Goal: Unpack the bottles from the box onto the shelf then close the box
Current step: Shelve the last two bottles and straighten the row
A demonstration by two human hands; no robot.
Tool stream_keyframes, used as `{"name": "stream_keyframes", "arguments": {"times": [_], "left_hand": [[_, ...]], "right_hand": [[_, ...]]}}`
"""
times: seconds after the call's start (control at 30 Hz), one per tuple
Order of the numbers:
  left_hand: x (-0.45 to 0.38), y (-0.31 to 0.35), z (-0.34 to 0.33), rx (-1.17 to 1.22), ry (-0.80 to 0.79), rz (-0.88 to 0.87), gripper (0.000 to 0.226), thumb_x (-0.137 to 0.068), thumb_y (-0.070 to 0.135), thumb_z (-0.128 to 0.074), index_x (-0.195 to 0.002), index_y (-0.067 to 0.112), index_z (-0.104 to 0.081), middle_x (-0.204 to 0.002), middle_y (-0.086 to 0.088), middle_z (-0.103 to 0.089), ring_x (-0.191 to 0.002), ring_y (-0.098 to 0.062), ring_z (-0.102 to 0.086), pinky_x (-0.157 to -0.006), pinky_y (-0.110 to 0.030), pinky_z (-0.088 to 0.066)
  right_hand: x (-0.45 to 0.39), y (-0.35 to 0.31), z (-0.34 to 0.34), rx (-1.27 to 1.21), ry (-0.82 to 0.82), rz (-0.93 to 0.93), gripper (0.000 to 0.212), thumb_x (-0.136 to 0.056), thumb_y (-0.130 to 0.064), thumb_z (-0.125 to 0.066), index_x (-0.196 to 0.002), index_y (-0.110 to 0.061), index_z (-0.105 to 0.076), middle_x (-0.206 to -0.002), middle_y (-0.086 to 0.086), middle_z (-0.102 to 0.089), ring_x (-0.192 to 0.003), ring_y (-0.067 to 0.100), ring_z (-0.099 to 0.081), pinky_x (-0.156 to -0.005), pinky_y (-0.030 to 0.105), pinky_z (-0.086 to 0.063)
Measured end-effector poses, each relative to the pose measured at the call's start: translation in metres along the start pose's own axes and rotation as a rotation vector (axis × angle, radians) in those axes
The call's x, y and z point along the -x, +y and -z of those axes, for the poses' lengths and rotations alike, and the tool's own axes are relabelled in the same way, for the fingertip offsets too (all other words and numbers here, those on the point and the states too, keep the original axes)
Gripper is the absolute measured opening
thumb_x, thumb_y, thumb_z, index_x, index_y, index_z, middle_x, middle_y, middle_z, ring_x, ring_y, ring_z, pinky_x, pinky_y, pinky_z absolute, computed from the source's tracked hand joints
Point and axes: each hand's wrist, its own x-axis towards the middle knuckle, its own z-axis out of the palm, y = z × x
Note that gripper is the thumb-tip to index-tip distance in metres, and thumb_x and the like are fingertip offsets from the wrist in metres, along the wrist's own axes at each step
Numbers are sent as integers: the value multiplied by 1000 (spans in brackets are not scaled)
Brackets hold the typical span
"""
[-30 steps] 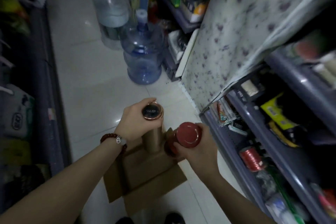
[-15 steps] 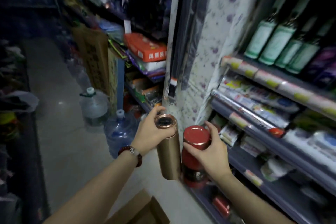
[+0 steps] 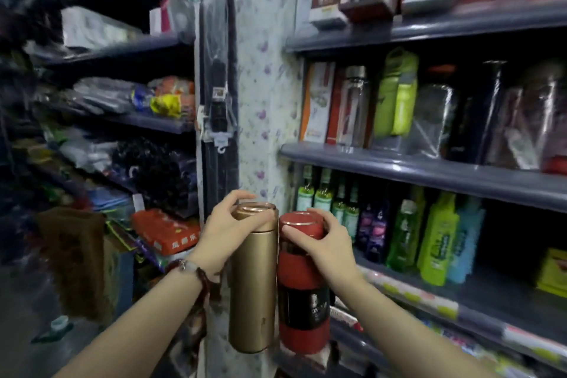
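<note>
My left hand grips the cap end of a tall gold bottle, held upright in the air. Beside it, touching, hangs a red bottle with a black label, held by its red cap in my right hand. Both bottles are in front of the grey shelf unit at the right, whose middle shelf carries flasks and boxed bottles. The box is out of view.
A lower shelf holds green, purple and blue bottles. A flower-patterned post with hanging black items stands just behind my hands. Shelves with packed goods line the aisle at the left; a water jug top shows on the floor.
Both hands have lifted the gold and red bottles up from the box. My view has swung from the floor up to the shelves, and the box has dropped out of sight.
</note>
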Motion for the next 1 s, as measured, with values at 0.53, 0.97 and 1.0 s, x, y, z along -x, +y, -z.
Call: {"name": "stream_keyframes", "arguments": {"times": [0.53,0.97,1.0], "left_hand": [[-62,175,-113,96,-99,-350,50,-54,40,-86,-99,27,-68,-93,3,-74,-88,-9,-68,-83,-28,-54],[-88,246,-222,285,-232,-630,41,-58,38,-81,-97,29,-68,-94,2,-73,-85,-6,-67,-81,-26,-54],[-88,252,-233,314,-251,-638,41,-57,39,-81,-95,30,-68,-95,1,-73,-86,-7,-67,-81,-26,-53]], "right_hand": [[-87,-113,156,-26,156,214,73,-47,-55,-84,-111,-25,-64,-103,-7,-72,-96,9,-68,-89,34,-55],[-94,-157,265,169,602,333,84,-45,-63,-80,-118,-25,-62,-111,-7,-68,-101,9,-65,-94,35,-53],[-92,-160,275,178,636,337,82,-48,-61,-81,-120,-26,-61,-113,-8,-66,-103,9,-64,-94,33,-52]]}}
